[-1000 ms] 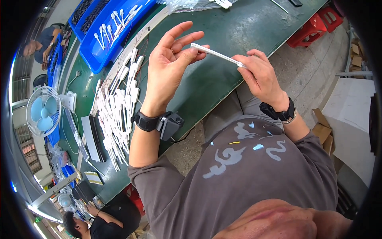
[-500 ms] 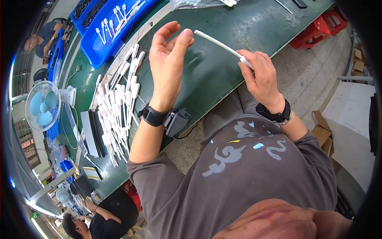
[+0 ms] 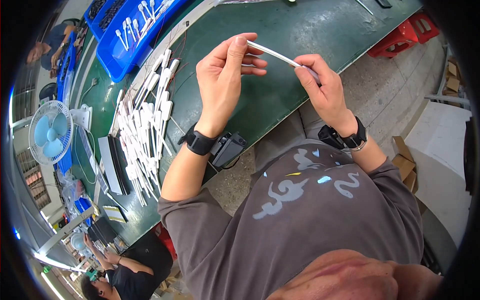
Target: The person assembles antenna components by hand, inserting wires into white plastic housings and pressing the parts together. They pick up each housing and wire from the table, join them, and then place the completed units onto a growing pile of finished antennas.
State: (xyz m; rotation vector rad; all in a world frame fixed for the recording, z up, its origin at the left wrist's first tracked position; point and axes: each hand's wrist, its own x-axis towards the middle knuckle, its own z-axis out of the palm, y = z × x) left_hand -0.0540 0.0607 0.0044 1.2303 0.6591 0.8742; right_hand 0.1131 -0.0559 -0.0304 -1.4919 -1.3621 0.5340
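A thin white flexible tube (image 3: 272,52), slightly bowed, stretches between my two hands above the green table. My left hand (image 3: 227,67) pinches its far left end between thumb and forefinger, the other fingers loosely curled apart from it. Around its thicker near end my right hand (image 3: 322,85) is closed, and the fingers hide most of that end. To the left of my left forearm lies a big pile of similar white sticks (image 3: 145,130) with wider heads and thin wires.
Blue trays (image 3: 120,65) with more white sticks and black parts stand at the far left. A small fan (image 3: 52,135) is beyond the pile. Red stools (image 3: 395,40) stand right of the table (image 3: 280,95). Co-workers sit at the upper left and lower left.
My left hand has moved right and taken hold of the tube's free end, which it was apart from before. My right hand keeps its grip, shifted slightly.
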